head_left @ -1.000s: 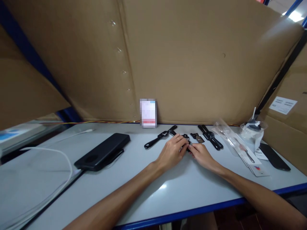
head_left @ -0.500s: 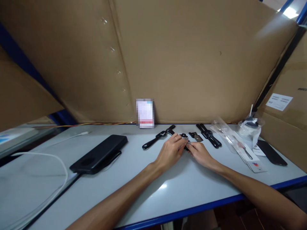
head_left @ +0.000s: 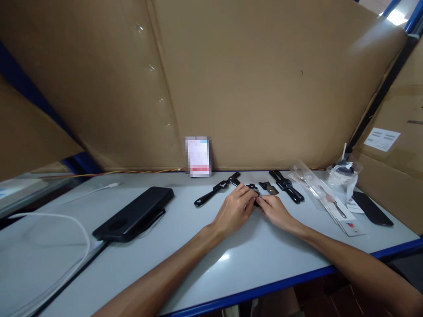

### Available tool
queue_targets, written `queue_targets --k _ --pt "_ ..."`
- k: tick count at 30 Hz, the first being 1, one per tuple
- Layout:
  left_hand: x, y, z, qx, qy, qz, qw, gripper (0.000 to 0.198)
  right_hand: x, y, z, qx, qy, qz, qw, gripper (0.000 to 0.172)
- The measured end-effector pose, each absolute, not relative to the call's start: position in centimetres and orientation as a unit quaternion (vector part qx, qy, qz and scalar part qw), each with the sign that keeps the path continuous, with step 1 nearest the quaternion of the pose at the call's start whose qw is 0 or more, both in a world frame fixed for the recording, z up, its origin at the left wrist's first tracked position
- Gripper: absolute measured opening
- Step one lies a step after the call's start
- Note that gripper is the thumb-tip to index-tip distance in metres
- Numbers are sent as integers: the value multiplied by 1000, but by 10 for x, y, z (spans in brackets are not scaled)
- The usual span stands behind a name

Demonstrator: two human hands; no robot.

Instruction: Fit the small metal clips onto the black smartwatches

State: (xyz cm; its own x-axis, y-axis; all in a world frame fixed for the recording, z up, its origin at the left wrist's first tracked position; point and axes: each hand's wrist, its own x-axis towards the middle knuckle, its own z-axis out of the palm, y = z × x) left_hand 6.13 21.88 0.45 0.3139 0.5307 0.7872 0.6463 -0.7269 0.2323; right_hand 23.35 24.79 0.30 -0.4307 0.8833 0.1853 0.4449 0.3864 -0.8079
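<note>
My left hand (head_left: 235,205) and my right hand (head_left: 273,208) meet above the white table, fingers closed on a small dark part (head_left: 256,202) that they mostly hide. Just behind my left hand lies a black tool with a long handle (head_left: 216,190), another dark handle beside its upper end. Small dark metal plates (head_left: 268,188) rest behind my right hand. Further right, several black handled tools (head_left: 287,187) lie side by side.
A black power bank (head_left: 134,215) and a white cable (head_left: 79,222) are on the left. Clear packaging (head_left: 333,204), a wrapped cup (head_left: 342,172) and a dark flat case (head_left: 372,208) are on the right. A card (head_left: 198,156) leans against the cardboard wall (head_left: 251,88).
The whole view has shifted slightly. My hands stay together, with only a slight movement of the fingers around the small dark part.
</note>
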Motion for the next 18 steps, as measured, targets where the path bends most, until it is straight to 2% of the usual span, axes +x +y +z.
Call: queue_targets --k 6,11,18 --pt "60 221 1 -783 -406 -470 27 25 235 251 -1 -432 -763 360 318 39" --pt "59 222 3 -785 -392 -479 33 16 235 251 -2 -429 -767 363 311 38" --pt "59 222 4 -795 -374 -474 53 17 233 250 -2 -425 -767 362 317 39"
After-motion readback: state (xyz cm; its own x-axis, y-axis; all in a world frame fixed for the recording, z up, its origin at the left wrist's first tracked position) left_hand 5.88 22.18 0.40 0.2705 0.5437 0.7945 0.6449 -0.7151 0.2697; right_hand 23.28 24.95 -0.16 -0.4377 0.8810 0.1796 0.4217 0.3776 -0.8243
